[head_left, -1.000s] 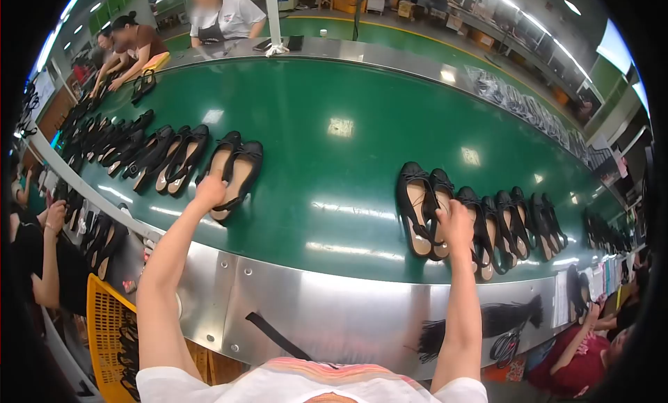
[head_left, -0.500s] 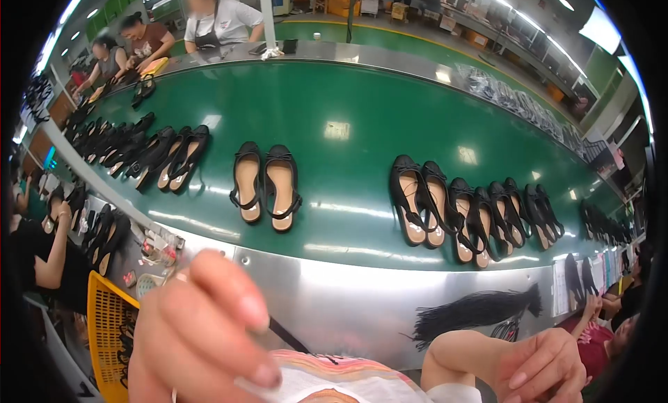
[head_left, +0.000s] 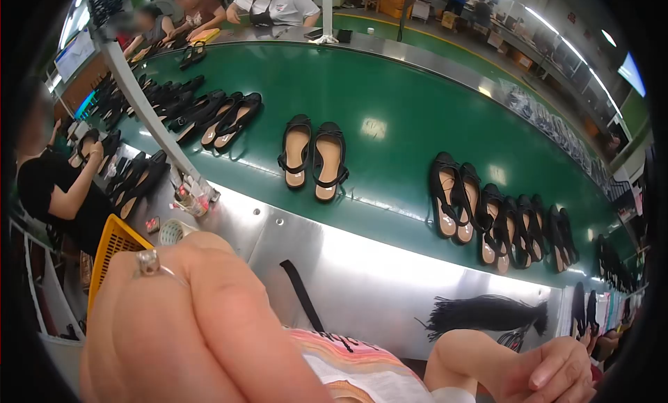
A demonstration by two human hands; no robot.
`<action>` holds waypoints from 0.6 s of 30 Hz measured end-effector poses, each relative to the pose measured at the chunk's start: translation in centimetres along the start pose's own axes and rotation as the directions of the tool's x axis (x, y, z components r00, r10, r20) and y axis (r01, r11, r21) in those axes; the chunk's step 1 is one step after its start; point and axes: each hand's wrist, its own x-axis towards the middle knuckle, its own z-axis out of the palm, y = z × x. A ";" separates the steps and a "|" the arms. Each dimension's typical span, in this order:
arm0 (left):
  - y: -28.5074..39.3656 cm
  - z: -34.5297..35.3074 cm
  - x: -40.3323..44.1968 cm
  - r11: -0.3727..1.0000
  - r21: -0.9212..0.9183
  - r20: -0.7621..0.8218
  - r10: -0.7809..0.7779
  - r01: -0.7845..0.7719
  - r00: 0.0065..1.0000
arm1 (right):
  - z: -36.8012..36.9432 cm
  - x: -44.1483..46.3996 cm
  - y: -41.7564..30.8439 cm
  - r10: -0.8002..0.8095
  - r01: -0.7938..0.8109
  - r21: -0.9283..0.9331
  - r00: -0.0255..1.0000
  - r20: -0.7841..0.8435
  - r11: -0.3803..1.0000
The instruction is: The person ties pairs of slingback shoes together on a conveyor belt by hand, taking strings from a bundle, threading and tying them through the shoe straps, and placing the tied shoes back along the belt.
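Note:
My left hand (head_left: pixel 202 319) is very large and close at the lower left, back of the hand toward me, with a ring (head_left: pixel 149 262); its fingertips are hidden. At the lower right my right hand (head_left: pixel 550 372) has its fingers curled in, and whatever they may hold is hidden. Between the hands a black strap (head_left: pixel 303 295) lies across the metal ledge (head_left: pixel 362 264). A bundle of black cords (head_left: pixel 487 316) rests on that ledge above my right hand. Beyond, a pair of black slingback shoes (head_left: pixel 328 159) stands on the green belt (head_left: pixel 390 90), apart from both hands.
More black shoes (head_left: pixel 456 198) line the belt at right, with others (head_left: pixel 236 121) at left. A yellow crate (head_left: pixel 115 239) and a cup of small tools (head_left: pixel 191 198) are at left. A white post (head_left: pixel 142 100) rises there. Several people (head_left: pixel 275 6) work around the belt.
The view has turned left and tilted, so the scene appears shifted right. My left hand has come closer, showing its back and ring. My right hand remains curled at the lower right.

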 end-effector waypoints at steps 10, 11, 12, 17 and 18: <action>0.2 -2.1 0.1 0.994 -0.014 0.136 0.110 -0.109 0.984 | 0.9 0.4 -0.3 0.122 -0.122 -0.016 0.992 0.012 0.992; 0.1 -2.4 0.2 0.993 -0.015 0.153 0.120 -0.119 0.981 | 0.8 0.3 -0.7 0.173 -0.173 -0.034 0.985 0.025 0.984; 0.1 -2.7 0.3 0.992 -0.010 0.172 0.127 -0.128 0.977 | 0.7 0.2 -0.9 0.199 -0.197 -0.075 0.980 0.027 0.978; -0.7 -4.2 0.4 0.987 -0.021 0.210 0.161 -0.160 0.964 | -0.6 -0.3 -0.9 0.175 -0.171 -0.077 0.983 0.053 0.982; -0.8 -3.4 -0.4 0.986 -0.037 0.004 0.164 -0.163 0.987 | -1.4 -0.4 -1.1 0.191 -0.183 -0.080 0.977 0.091 0.980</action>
